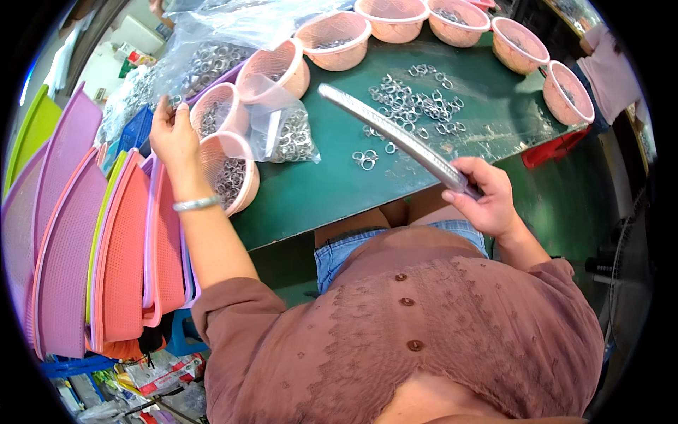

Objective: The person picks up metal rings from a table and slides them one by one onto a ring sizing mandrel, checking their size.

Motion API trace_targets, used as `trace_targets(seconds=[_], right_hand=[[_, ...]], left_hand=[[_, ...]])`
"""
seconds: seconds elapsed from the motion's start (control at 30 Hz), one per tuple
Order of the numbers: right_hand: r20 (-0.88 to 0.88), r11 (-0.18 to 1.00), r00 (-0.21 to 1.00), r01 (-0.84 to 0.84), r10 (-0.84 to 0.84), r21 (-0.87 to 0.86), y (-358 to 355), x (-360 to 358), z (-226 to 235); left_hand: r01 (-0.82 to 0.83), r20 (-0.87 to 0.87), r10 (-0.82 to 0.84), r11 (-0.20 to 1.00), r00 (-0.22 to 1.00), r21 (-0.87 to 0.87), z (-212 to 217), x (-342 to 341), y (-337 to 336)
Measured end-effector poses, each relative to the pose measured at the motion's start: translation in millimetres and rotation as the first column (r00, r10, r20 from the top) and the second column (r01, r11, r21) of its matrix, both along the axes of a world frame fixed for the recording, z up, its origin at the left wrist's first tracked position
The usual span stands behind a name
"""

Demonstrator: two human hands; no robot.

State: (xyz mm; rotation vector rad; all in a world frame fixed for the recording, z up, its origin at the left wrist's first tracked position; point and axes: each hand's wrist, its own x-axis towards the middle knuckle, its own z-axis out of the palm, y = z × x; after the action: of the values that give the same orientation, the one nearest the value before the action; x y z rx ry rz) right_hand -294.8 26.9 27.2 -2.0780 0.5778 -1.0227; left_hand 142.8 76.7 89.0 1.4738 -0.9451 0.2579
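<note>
Metal rings, small, silvery and linked in little clusters point(413, 106), lie scattered over the dark green bench point(332, 191) in the upper middle of the frame, with a few stray pairs lower down toward the centre. Across them slants a long, flat, silver-grey metal bar point(395, 134), running from the upper middle down to the right, where the right hand point(484, 198) has its fingers wrapped shut around the bar's lower end, just above the bench edge. The left hand point(173, 134) is raised at the left of the frame, a silver bangle point(196, 204) on its wrist; its fingers are pinched together on what looks like a small ring, too small to make out surely. Just beside that hand stand round pink plastic mesh baskets point(229, 169) holding more rings, and a clear plastic bag of rings point(289, 134) lies touching them. More pink baskets point(395, 18) curve along the far side of the bench at the top of the frame. A stack of flat pink, purple and green plastic mesh trays point(78, 240) stands on edge along the left side. Another person in a pale pink top point(613, 71) shows at the upper right edge.
</note>
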Motion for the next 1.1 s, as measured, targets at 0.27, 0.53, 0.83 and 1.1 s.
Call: trace_targets(seconds=[0.27, 0.53, 0.83, 1.1], right_hand=[[0.068, 0.990, 0.995, 0.067, -0.075, 0.125, -9, -2, -20], [0.072, 0.982, 0.995, 0.052, -0.066, 0.180, -9, -7, -21], [-0.058, 0.962, 0.998, 0.047, -0.033, 0.267, -9, -5, -22], [-0.170, 0.971, 0.983, -0.025, 0.067, 0.237, -4, -4, -17]], left_hand=[[0.285, 0.335, -0.400, 0.895, 0.853, 0.342, 3, -144, 3], [0.421, 0.093, -0.751, 0.464, 0.654, 0.780, -82, -159, -24], [0.780, -0.701, -0.449, 0.574, 0.554, 0.249, -85, -153, -24], [0.771, -0.677, -0.718, 0.521, 0.164, -0.366, -78, -142, -19]])
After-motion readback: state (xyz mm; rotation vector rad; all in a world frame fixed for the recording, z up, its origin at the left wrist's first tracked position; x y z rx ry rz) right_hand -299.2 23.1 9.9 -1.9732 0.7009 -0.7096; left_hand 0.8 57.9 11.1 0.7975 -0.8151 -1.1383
